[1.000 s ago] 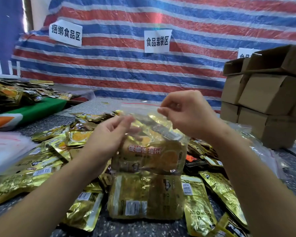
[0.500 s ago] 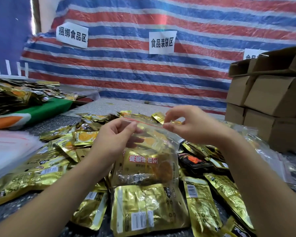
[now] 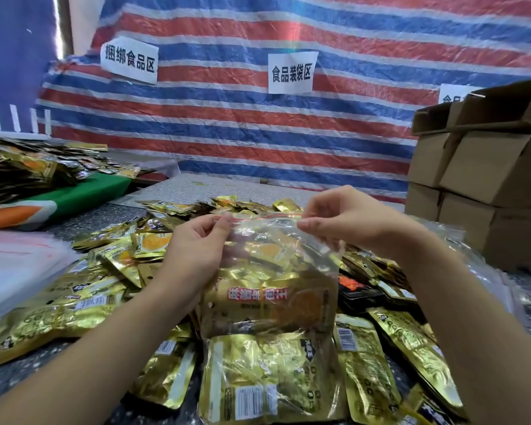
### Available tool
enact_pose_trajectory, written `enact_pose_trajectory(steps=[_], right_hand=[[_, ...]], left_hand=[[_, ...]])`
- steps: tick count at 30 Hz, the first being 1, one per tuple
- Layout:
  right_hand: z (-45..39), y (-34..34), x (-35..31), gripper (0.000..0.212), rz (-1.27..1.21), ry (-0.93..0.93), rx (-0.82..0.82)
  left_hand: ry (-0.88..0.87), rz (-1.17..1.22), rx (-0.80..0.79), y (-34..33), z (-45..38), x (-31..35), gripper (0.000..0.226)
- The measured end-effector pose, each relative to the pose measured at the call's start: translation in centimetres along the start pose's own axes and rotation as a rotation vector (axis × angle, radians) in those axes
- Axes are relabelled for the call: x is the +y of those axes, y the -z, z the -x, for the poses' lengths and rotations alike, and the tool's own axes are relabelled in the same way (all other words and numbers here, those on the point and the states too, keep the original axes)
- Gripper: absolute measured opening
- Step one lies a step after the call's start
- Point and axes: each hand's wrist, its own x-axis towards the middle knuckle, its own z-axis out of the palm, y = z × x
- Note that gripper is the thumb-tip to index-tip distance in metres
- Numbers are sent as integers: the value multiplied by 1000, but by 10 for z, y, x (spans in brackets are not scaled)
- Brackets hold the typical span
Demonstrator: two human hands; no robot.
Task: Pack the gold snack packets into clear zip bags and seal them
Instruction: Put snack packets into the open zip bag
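Left hand (image 3: 196, 250) and right hand (image 3: 344, 222) each pinch the zip bag (image 3: 276, 271) top, held above worktop; packets inside, seal unfinished. Many loose packets (image 3: 365, 369) left.

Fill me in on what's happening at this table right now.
A person is packing snacks. The left hand and right hand each pinch an end of the red zip strip at the top of a clear zip bag holding gold snack packets, lifted above the table. Whether the strip is fully sealed cannot be told. Loose gold packets lie heaped on the speckled table, another filled bag lies in front, and cardboard boxes are stacked at the right.
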Motion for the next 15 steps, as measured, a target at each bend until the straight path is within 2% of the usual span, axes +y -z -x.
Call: enact_pose_trajectory(steps=[1, 3, 6, 9, 12, 15], right_hand=[[1, 3, 0, 6, -44, 0, -8], [0, 3, 2, 14, -46, -18, 10], [-3, -4, 11, 24, 120, -82, 67], [-6, -7, 16, 27, 292, -129, 52], [-10, -13, 11, 28, 409, -55, 90], [-22, -34, -4, 36, 376, 94, 134]], left_hand=[[1, -3, -8, 0, 0, 0, 19], [-10, -10, -6, 2, 0, 0, 21], [-26, -53, 5, 5, 2, 2, 22], [-11, -106, -35, 5, 3, 4, 22], [11, -164, -52, 5, 3, 8, 25], [-4, -264, -67, 7, 1, 10, 31]])
